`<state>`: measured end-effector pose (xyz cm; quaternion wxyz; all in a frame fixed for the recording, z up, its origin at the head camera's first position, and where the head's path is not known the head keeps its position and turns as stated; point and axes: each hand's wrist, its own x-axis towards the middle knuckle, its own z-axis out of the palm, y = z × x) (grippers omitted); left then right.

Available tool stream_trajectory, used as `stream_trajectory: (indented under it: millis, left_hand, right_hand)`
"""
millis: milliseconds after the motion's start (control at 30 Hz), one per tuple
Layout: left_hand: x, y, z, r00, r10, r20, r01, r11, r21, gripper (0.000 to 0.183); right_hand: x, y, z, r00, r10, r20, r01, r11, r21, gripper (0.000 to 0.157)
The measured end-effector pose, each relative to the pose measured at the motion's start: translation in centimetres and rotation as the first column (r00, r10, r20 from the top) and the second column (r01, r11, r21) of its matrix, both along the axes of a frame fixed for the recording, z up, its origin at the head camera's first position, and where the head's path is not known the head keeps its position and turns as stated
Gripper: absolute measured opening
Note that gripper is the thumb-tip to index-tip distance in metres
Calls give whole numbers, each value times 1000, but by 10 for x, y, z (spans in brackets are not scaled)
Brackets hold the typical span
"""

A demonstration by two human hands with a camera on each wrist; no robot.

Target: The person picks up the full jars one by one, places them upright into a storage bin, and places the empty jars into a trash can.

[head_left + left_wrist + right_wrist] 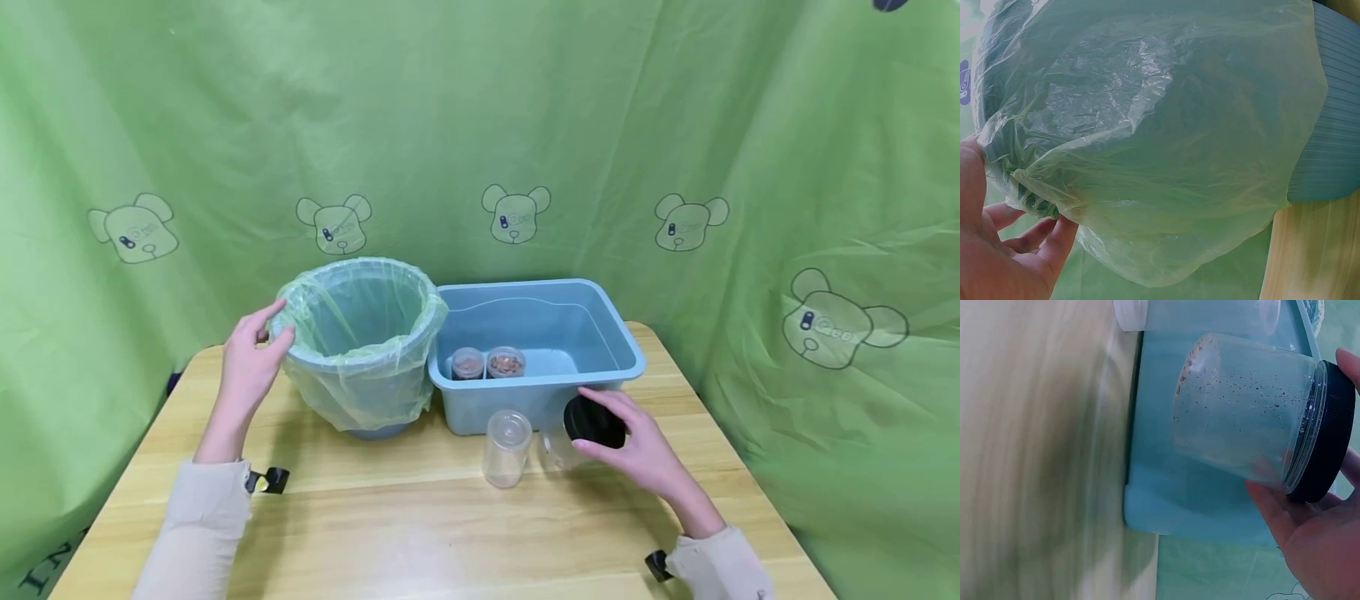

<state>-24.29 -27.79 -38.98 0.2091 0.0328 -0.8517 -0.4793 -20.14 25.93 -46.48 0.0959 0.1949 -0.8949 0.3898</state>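
Jar [1241, 406] by tub edge [517, 383], right grip [637, 442] holding lid [1335, 431]; left grip [251, 358] pinching bin rim [367, 360].

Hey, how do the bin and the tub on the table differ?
The bin is round; the tub is rectangular. A green bag lines the bin, but the tub has no liner. Two small containers sit in the tub; none show in the bin. Both are blue, open-topped and on the table.

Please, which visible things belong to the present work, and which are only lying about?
Seemingly part of the job:
black-lidded jar, held by the right fingers
bin
green bag lining it, held by the left fingers

Untouched, perhaps only lying about:
clear container
blue tub
two containers inside it
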Motion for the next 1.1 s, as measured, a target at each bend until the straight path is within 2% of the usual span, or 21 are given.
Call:
stream_trajectory:
  millis: [233,467,600,800,900,1100]
  left_hand:
    - [2,1,-3,1000,22,-3,-22,1000,0,52]
    - [1,2,1,1000,19,-23,-19,1000,5,51]
    - [0,2,2,999,24,-35,-24,1000,-1,51]
    - [0,2,0,999,27,-18,-27,1000,-6,51]
    - [1,1,-1,1000,23,-13,-23,1000,1,51]
    - [1,1,-1,1000,19,-14,-19,1000,0,51]
  right_hand:
    - [-1,2,-8,999,-1,40,2,1000,-12,74]
    - [-3,4,4,1000,-5,13,5,1000,-12,71]
    - [-3,2,13,999,32,-7,-32,999,-24,68]
    - [2,-2,36,992,124,-11,-125,986,-110,67]
    - [2,-7,52,987,155,-47,-161,973,-166,67]
    - [-6,-26,84,973,197,-117,-224,923,-312,68]
